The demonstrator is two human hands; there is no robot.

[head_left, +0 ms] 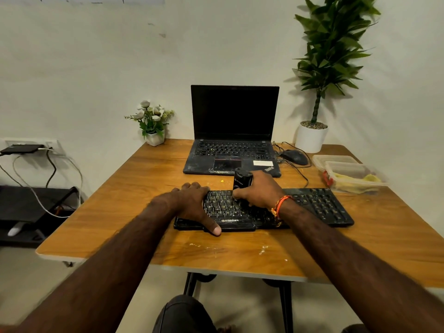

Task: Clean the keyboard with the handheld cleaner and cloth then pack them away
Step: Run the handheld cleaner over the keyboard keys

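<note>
The keyboard (300, 207) lies at the table's (120, 212) front edge w/ the handheld cleaner (242, 182) held upright on its keys, gripped around the body by the right hand (260, 192). The left hand (192, 203) is laid flat over the keyboard's left end, fingers relaxed, nothing grasped. The cleaner is judged light, stiff & smooth, so it is best held at mid-body; the keyboard is light and may slide, so it is pressed down.

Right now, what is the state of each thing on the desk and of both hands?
laptop: lid open, screen dark
keyboard: flat on desk, dusty
handheld cleaner: upright on keys
right hand: grips handheld cleaner
left hand: rests flat on keyboard
plastic containers: open, no lids
</note>
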